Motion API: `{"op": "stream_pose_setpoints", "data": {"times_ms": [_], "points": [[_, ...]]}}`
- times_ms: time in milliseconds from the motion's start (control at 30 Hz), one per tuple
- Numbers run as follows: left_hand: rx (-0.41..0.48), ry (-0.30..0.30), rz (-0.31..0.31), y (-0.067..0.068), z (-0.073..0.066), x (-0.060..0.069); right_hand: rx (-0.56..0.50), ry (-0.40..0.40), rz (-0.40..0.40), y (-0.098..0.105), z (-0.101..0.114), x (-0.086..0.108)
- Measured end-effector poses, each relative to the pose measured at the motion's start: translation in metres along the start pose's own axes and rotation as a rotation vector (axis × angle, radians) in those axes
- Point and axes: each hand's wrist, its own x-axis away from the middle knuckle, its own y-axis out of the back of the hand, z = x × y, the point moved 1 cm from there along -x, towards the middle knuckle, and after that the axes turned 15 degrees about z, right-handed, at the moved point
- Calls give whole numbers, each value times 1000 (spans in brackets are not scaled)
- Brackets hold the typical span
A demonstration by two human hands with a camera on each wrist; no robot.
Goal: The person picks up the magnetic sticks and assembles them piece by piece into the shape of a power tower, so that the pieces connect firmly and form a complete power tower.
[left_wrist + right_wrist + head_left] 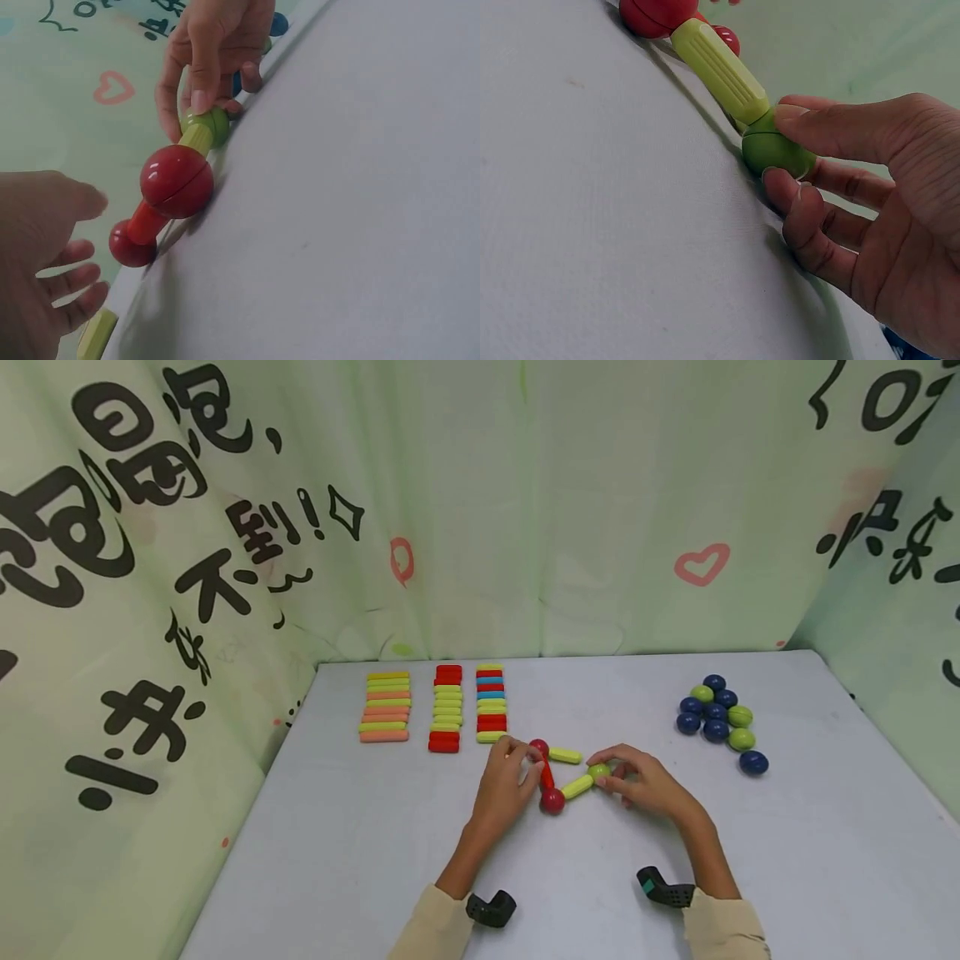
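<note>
A joined toy piece lies in the middle of the table: a red rod (547,774) links a far red ball (538,747) and a near red ball (552,801). From the near ball a yellow-green rod (577,787) runs to a green ball (778,146). A second yellow-green rod (565,755) extends rightward from the far ball. My right hand (641,781) pinches the green ball between thumb and fingers. Beside the red rod is my left hand (506,785), its fingers loosely bent and apart from the red balls in the left wrist view.
Three columns of coloured rods stand at the back left: an orange and yellow one (385,707), a red and yellow-green one (447,703), and a mixed one (491,700). Several blue and green balls (715,711) cluster back right. A printed curtain (480,510) hangs behind the table.
</note>
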Motion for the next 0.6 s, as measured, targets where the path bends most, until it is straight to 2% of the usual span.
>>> {"op": "stream_pose_setpoints", "data": {"times_ms": [67, 200, 433, 600], "points": [[-3, 13, 16, 0, 0, 1, 11, 40, 1, -1, 0, 0], [7, 27, 121, -1, 1, 1, 22, 77, 27, -2, -2, -2], [-18, 131, 225, -6, 2, 0, -9, 31, 68, -3, -4, -5], [45, 140, 251, -5, 1, 0, -38, 24, 81, -4, -1, -6]]}}
